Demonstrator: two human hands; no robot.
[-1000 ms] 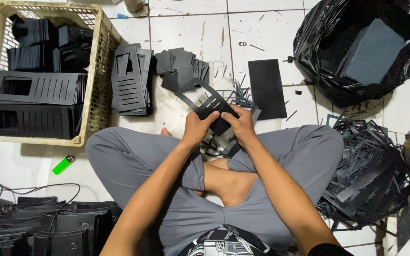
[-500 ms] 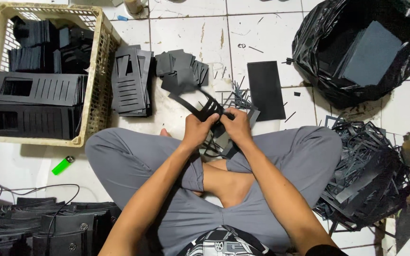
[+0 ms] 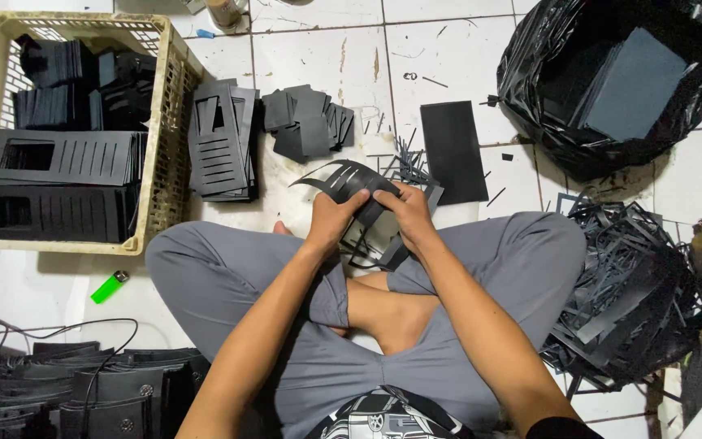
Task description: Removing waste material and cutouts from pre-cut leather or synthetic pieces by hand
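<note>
A plastic basket [image 3: 168, 122] at the left held stacked black slotted panels [image 3: 62, 158]. More panels [image 3: 221, 142] and small black cutouts [image 3: 306, 122] lay on the tiled floor [image 3: 318, 49]. At centre, above the crossed legs, the left hand [image 3: 335, 219] and right hand [image 3: 408, 215] each gripped one thin black slotted sheet [image 3: 343, 180]. It bowed visibly, so it appeared light, flexible and easily torn at the slots; solid edges offered the safest hold. A black bag [image 3: 530, 73] and a scrap pile [image 3: 635, 293] lay at the right.
</note>
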